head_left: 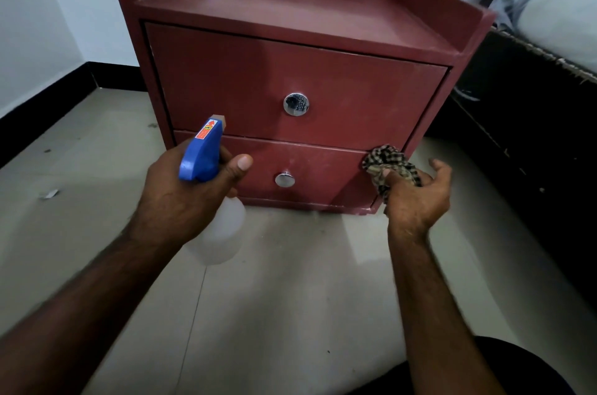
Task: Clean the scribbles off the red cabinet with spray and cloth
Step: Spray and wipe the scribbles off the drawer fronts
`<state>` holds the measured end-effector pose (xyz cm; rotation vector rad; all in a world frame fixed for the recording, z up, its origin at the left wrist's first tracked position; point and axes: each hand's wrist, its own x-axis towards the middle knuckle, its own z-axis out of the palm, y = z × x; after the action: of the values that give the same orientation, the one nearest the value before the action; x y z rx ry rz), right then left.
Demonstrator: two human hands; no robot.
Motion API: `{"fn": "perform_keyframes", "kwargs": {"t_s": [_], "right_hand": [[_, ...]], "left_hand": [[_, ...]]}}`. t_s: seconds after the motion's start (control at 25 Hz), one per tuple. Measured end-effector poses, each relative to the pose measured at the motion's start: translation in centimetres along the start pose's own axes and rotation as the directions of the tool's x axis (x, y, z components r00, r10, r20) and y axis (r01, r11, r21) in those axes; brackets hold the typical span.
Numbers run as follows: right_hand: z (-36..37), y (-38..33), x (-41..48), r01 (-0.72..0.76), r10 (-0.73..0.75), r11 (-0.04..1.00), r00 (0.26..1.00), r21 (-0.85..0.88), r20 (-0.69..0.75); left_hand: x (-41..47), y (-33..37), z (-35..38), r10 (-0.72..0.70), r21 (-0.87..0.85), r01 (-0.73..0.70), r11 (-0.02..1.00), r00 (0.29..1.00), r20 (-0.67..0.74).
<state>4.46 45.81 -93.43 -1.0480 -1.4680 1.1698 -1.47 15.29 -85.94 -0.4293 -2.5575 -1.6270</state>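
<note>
Head view: spray bottle (202, 157), label (206, 131) unreadable

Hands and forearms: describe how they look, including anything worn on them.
The left hand and right hand are bare: no gloves, rings, watch or bracelet show. The left forearm and right forearm are uncovered to the frame's edge, no sleeve showing. Dark fabric at lower right is probably the person's clothing.

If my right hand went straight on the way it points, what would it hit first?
Likely the lower drawer front, near its right end, with the checked cloth in the right hand leading. Depth unclear.
</note>
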Motion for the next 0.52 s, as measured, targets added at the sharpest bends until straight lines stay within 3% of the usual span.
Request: {"fn": "perform_keyframes", "kwargs": {"t_s": [0.16, 0.52], "right_hand": [[0.0, 0.1, 0.2, -0.036, 0.037, 0.999, 0.998, 0.029, -0.050], [3.2, -0.7, -3.8, 0.141, -0.138, 0.990, 0.987, -0.021, 0.085]], "left_hand": [[0.1, -0.1, -0.1, -0.005, -0.006, 0.005, 1.000, 1.000, -0.003], [0.1, 0.2, -0.2, 0.002, -0.053, -0.003, 0.999, 1.000, -0.015]]}}
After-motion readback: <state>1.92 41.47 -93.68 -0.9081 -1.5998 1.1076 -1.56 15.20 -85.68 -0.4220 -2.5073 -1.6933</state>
